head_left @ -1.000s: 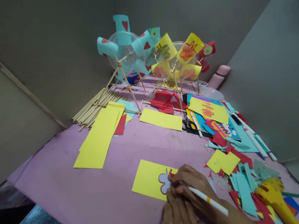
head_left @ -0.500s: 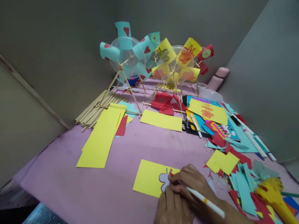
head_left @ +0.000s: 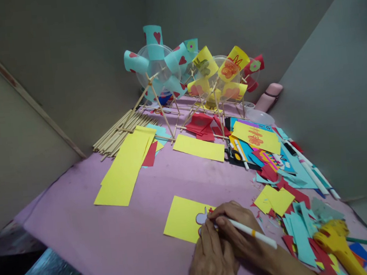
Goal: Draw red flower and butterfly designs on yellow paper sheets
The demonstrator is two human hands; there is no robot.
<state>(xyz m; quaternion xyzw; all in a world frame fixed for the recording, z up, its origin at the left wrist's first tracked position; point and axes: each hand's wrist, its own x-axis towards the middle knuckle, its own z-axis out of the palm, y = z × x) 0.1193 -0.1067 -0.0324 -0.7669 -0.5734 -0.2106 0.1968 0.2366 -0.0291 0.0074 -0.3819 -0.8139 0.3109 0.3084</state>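
On the pink-covered table lies a yellow paper strip. A pale lilac flower shape with a dark outline shows on it, partly under my fingers; whether it is a separate piece or a cut-out, I cannot tell. My left hand rests with its fingers laid out on the strip and the flower's lower edge. Close beside it, my right hand grips a white marker with an orange band. The marker's tip is hidden by my fingers, near a small red mark at the flower's edge.
Yellow strips and wooden sticks lie left. Paper pinwheels on stick stands rise at the back. Scissors, paper scraps, markers and a yellow glue gun crowd the right side.
My right hand and the marker have shifted slightly right, the marker tilting flatter. My left fingers have moved slightly up over the flower shape, covering more of its lower part.
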